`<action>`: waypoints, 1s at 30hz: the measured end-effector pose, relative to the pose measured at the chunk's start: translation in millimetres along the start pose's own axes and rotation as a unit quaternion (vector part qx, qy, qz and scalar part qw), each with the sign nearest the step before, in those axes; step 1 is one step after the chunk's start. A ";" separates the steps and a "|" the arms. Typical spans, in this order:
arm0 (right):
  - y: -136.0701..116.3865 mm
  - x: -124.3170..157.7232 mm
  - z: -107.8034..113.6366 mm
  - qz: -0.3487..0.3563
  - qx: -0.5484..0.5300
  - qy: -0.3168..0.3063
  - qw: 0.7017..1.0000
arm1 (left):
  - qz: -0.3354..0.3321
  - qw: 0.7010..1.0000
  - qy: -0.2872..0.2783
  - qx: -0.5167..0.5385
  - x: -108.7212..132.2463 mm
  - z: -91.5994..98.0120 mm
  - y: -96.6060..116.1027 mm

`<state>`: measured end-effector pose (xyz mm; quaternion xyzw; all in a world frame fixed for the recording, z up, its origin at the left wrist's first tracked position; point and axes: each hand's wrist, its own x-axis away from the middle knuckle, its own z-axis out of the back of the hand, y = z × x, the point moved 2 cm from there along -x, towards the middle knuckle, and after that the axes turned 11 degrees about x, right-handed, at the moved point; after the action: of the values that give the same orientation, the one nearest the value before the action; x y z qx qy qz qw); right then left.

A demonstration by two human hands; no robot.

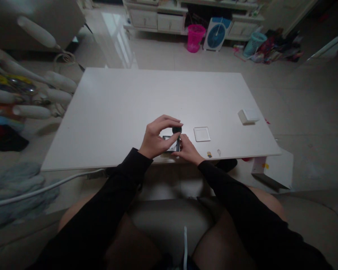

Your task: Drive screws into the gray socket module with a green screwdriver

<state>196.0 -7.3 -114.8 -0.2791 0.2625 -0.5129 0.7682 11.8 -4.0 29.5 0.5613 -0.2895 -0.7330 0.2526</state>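
My left hand [157, 136] is curled above a small square switch body [171, 144] near the front edge of the white table [124, 108]. Its fingertips pinch a round black knob [177, 129], apparently a screwdriver handle standing over the part. My right hand [187, 150] rests on the table beside the switch body, fingers closed against its right side. A white square frame plate [202, 134] lies flat just right of my hands.
A white switch cover [248, 116] sits near the table's right edge. Two tiny pieces [214, 153] lie by the front edge. A pink basket [195, 37], a fan [216, 33] and a teal basket [254, 43] stand on the floor beyond. A white cable [45, 188] runs at left.
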 end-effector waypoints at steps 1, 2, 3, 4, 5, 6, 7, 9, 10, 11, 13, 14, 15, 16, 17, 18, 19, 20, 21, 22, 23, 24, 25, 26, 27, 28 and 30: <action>0.3 0.1 -0.3 -0.001 -0.002 0.000 1.000 | -0.002 1.000 0.012 -0.010 0.2 -0.6 -0.3; 0.5 0.1 -0.5 -0.001 -0.003 0.000 1.000 | -0.002 1.000 0.025 -0.018 0.4 -1.2 -0.5; 0.5 0.1 -0.5 -0.001 -0.003 0.001 1.000 | -0.001 0.999 0.034 -0.023 0.4 -1.7 -0.7; 0.4 0.1 -0.4 -0.001 -0.002 0.001 1.000 | 0.002 0.999 0.039 -0.021 0.4 -2.0 -0.7; 0.2 0.1 -0.2 -0.001 0.000 0.001 1.000 | 0.006 0.999 0.038 -0.015 0.3 -2.1 -0.5; -0.1 0.1 -0.1 -0.001 0.002 0.001 1.000 | 0.010 0.999 0.031 -0.004 0.2 -2.0 -0.1; -0.4 0.1 0.0 -0.001 0.004 0.001 1.000 | 0.013 1.000 0.020 0.011 0.3 -1.9 0.4; -1.0 0.0 0.2 0.001 0.006 0.004 1.000 | 0.014 0.999 -0.006 0.039 0.9 -1.4 1.9; -1.3 -0.1 0.3 0.003 0.006 0.007 1.000 | 0.014 0.998 -0.018 0.050 1.5 -1.3 2.6; -1.4 -0.2 0.3 0.006 0.006 0.009 1.000 | 0.015 0.998 -0.027 0.060 2.1 -1.3 3.1; -1.5 -0.2 0.1 0.008 0.004 0.011 1.000 | 0.026 0.996 -0.035 0.077 3.4 -1.9 3.2; -1.5 -0.2 -0.1 0.007 0.003 0.010 1.000 | 0.036 0.995 -0.032 0.083 3.9 -2.4 2.7; -1.5 -0.1 -0.1 0.004 0.002 0.009 1.000 | 0.049 0.995 -0.026 0.087 4.3 -2.9 2.0; -1.7 -0.1 -0.1 0.002 0.002 0.008 1.000 | 0.062 0.994 -0.020 0.088 4.7 -3.5 1.1; -2.0 -0.1 0.0 0.001 0.002 0.008 1.000 | 0.072 0.994 -0.015 0.087 5.1 -4.0 0.1; -2.5 -0.1 0.2 0.000 0.004 0.007 1.000 | 0.080 0.993 -0.009 0.083 5.5 -4.5 -1.0; -3.0 -0.3 0.6 0.001 0.007 0.007 1.000 | 0.086 0.993 -0.004 0.080 5.9 -4.9 -2.2; -3.5 -0.6 1.1 0.003 0.012 0.005 1.000 | 0.090 0.993 0.002 0.080 6.4 -5.1 -3.6; -3.7 -1.0 1.7 0.004 0.019 0.003 1.000 | 0.093 0.992 0.011 0.082 6.9 -5.0 -5.3; -3.5 -1.5 2.6 0.006 0.028 -0.002 1.000 | 0.096 0.991 0.024 0.085 7.3 -4.5 -7.3; -3.1 -2.0 3.6 0.007 0.038 -0.008 0.999 | 0.098 0.990 0.042 0.089 7.5 -3.5 -9.7; -2.3 -2.5 4.8 0.007 0.048 -0.015 0.999 | 0.098 0.989 0.062 0.092 7.6 -1.9 -12.3; -1.3 -2.9 6.2 0.007 0.059 -0.024 0.998 | 0.095 0.987 0.086 0.094 7.3 0.2 -15.0; -0.2 -3.1 7.8 0.005 0.069 -0.033 0.997 | 0.091 0.985 0.110 0.096 6.8 2.8 -17.8; 0.9 -3.1 9.5 0.002 0.080 -0.043 0.996 | 0.085 0.983 0.132 0.098 6.0 5.7 -20.5; 1.9 -3.0 11.4 0.000 0.092 -0.054 0.994 | 0.078 0.980 0.151 0.099 5.1 8.7 -23.0; 3.7 -2.9 15.6 -0.002 0.113 -0.074 0.991 | 0.066 0.977 0.179 0.094 3.1 14.7 -27.0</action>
<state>208.1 -0.9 -106.0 -0.2278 0.1447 -0.5189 0.8111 -4.4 14.9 11.3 0.6843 -0.3441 -0.5717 0.2942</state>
